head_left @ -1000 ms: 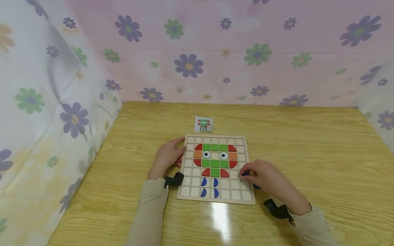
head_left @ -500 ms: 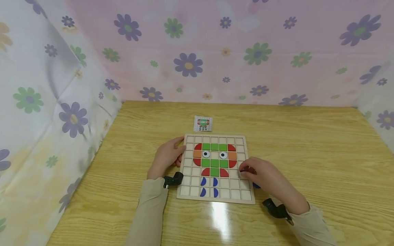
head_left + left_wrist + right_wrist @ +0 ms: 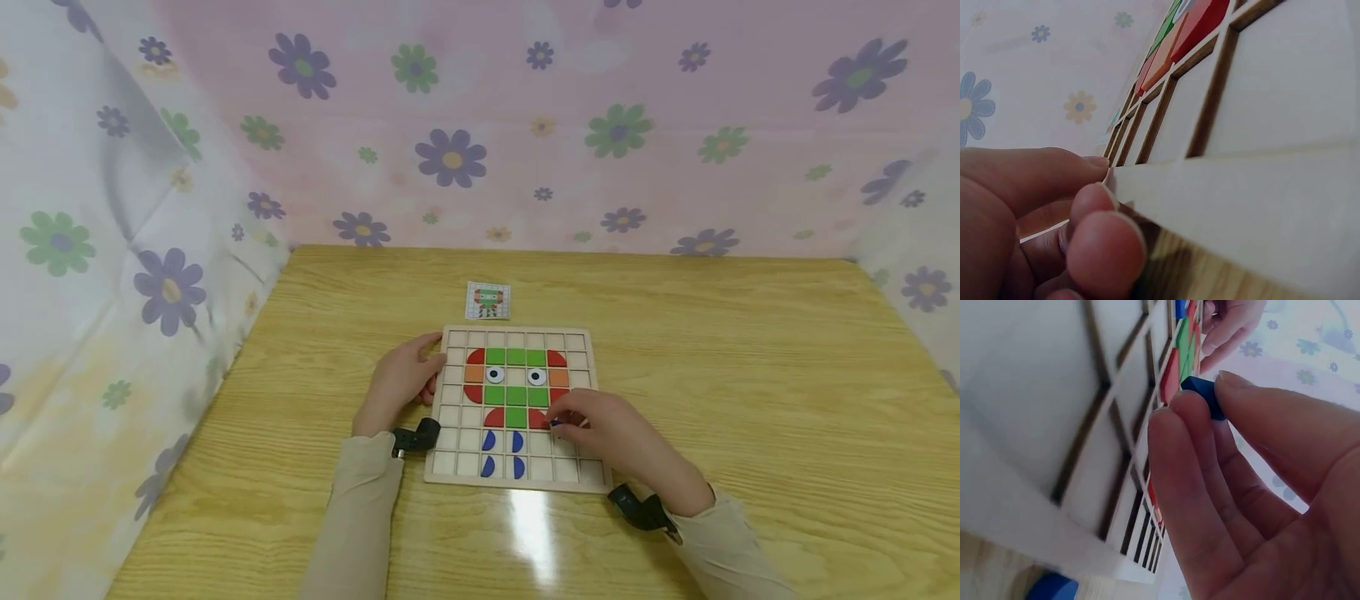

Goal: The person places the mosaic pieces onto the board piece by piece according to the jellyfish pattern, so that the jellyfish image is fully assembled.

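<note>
A square wooden grid board (image 3: 519, 485) lies on the table with coloured pieces forming a figure: green squares (image 3: 516, 417), red curved corners, orange squares and two eye discs (image 3: 495, 375). Several blue half-round pieces (image 3: 518, 442) sit in the two lowest rows. My left hand (image 3: 397, 379) holds the board's left edge, thumb (image 3: 1079, 167) at the rim and the other fingertips beside it. Over the board's right half, my right hand (image 3: 618, 429) pinches a small blue piece (image 3: 1205, 395) between thumb and fingers. Its full outline is partly covered by the fingertips.
A small picture card (image 3: 488, 301) with a similar figure lies behind the board. Another blue piece (image 3: 1052, 587) rests on the table beside the board's edge. Flowered cloth (image 3: 525, 125) walls the table's back and sides.
My right hand has moved left over the board with the blue piece, from the right edge to near the lower red piece. My left hand stays at the left edge.
</note>
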The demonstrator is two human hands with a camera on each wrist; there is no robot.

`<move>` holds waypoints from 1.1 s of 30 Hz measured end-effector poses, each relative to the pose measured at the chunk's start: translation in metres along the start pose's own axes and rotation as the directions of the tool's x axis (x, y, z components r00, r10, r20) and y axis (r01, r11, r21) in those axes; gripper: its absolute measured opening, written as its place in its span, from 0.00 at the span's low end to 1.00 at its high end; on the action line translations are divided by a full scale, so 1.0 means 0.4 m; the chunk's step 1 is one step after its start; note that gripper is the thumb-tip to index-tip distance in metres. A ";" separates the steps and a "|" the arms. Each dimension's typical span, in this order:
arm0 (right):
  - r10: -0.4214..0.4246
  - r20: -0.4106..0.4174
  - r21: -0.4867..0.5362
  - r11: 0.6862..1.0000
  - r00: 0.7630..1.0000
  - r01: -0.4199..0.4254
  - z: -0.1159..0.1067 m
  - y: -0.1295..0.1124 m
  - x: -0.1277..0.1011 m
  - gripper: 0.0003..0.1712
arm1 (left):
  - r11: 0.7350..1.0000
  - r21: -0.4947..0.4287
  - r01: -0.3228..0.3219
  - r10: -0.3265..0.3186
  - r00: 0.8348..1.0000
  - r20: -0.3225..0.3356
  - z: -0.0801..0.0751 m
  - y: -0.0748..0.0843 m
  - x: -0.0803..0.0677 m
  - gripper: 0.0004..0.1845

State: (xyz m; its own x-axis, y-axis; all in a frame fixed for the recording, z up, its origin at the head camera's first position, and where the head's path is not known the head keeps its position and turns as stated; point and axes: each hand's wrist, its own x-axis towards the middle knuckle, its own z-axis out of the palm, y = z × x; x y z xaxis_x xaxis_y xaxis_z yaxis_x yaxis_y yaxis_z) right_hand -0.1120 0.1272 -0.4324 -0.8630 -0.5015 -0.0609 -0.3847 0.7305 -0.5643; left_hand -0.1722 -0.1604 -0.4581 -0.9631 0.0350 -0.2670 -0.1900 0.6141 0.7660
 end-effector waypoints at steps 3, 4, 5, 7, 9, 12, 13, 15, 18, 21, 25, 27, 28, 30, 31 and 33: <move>0.008 0.004 0.003 1.000 1.000 -0.008 0.004 -0.008 0.007 0.06 | 1.000 0.010 -0.001 0.001 1.000 -0.003 -0.003 -0.003 -0.001 0.25; 0.011 0.004 0.006 1.000 1.000 -0.011 0.006 -0.009 0.008 0.06 | 1.000 0.015 -0.003 0.003 1.000 -0.003 -0.003 -0.003 -0.001 0.25; 0.016 0.004 0.011 1.000 1.000 -0.016 0.008 -0.009 0.008 0.06 | 1.000 0.018 -0.005 0.005 1.000 -0.004 -0.004 -0.004 -0.001 0.25; 0.021 0.005 0.018 1.000 1.000 -0.021 0.013 -0.010 0.010 0.06 | 1.000 0.023 -0.010 0.010 1.000 -0.005 -0.005 -0.004 -0.001 0.25; 0.023 0.006 0.028 0.999 1.000 -0.023 0.020 -0.012 0.011 0.06 | 0.999 0.028 -0.020 0.020 1.000 -0.012 -0.006 -0.005 -0.001 0.25; 0.022 0.010 0.040 0.999 1.000 -0.023 0.029 -0.015 0.012 0.05 | 0.999 0.032 -0.035 0.036 0.999 -0.019 -0.007 -0.005 -0.001 0.25; 0.018 0.014 0.040 0.999 1.000 -0.019 0.031 -0.016 0.012 0.05 | 0.999 0.032 -0.039 0.039 0.999 -0.021 -0.006 -0.005 -0.001 0.25; 0.010 0.013 0.038 0.999 1.000 -0.011 0.036 -0.018 0.013 0.05 | 0.999 0.031 -0.040 0.041 0.999 -0.021 -0.006 -0.004 -0.002 0.25; 0.013 0.010 0.023 1.000 1.000 -0.013 0.041 -0.020 0.012 0.05 | 0.999 0.013 -0.032 0.032 0.999 -0.014 -0.005 -0.003 -0.002 0.25; 0.021 0.007 0.014 1.000 1.000 -0.021 0.044 -0.027 0.012 0.05 | 1.000 0.005 -0.029 0.029 1.000 -0.013 -0.004 -0.002 -0.002 0.25; 0.021 0.002 0.001 1.000 1.000 -0.021 0.049 -0.034 0.011 0.06 | 0.999 0.019 -0.040 0.040 0.999 -0.016 -0.003 -0.004 -0.001 0.24; 0.022 -0.006 -0.010 1.000 1.000 -0.022 0.051 -0.037 0.011 0.06 | 0.999 0.017 -0.043 0.044 0.999 -0.015 -0.004 -0.004 -0.001 0.24; 0.027 -0.009 -0.015 1.000 1.000 -0.027 0.053 -0.037 0.011 0.06 | 0.999 0.017 -0.044 0.045 0.999 -0.016 -0.004 -0.005 -0.001 0.24; 0.033 -0.014 -0.021 0.999 0.999 -0.033 0.054 -0.039 0.012 0.06 | 0.999 0.018 -0.046 0.046 0.999 -0.018 -0.004 -0.005 -0.001 0.24; 0.032 -0.018 -0.026 0.999 0.999 -0.033 0.055 -0.039 0.013 0.06 | 0.999 0.019 -0.047 0.047 0.999 -0.020 -0.004 -0.005 -0.001 0.24; 0.031 -0.026 -0.041 0.999 0.999 -0.032 0.056 -0.039 0.013 0.06 | 0.999 0.021 -0.050 0.050 0.999 -0.021 -0.004 -0.005 0.000 0.24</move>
State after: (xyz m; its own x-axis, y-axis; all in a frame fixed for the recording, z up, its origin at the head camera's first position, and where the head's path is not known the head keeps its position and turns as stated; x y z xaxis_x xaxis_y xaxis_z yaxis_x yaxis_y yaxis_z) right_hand -0.1034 0.1028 -0.4422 -0.8827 -0.4664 -0.0573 -0.3698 0.7647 -0.5277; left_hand -0.1722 -0.1629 -0.4589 -0.9752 0.0493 -0.2158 -0.1378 0.6281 0.7659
